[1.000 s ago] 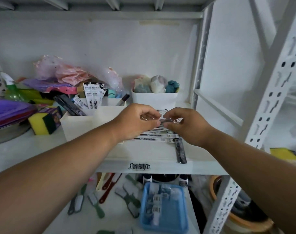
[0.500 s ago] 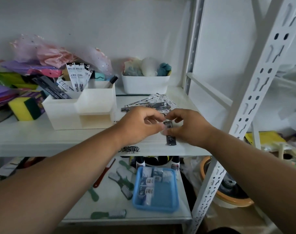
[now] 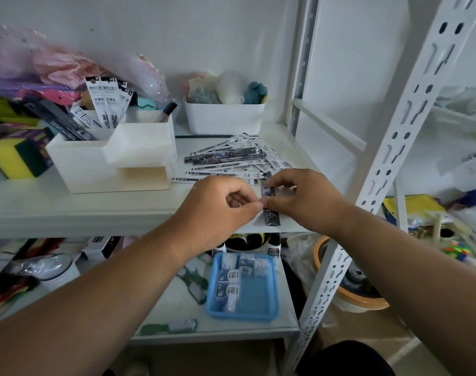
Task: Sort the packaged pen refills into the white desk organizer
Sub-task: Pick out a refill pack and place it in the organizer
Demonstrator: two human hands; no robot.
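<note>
Pinching one dark refill packet (image 3: 269,204) between them, the left hand (image 3: 218,210) and right hand (image 3: 307,199) met at the front edge of the shelf (image 3: 82,210), fingers curled round it from either side. The packet's long axis ran front to back, nearly square to that edge. Beyond it lay the fanned pile of packaged refills (image 3: 231,158), flat and crosswise. The white desk organizer (image 3: 109,161) stood farther back and left of the pinched packet, so the left hand looked the nearer carrier; several packets (image 3: 106,104) stood upright inside.
</note>
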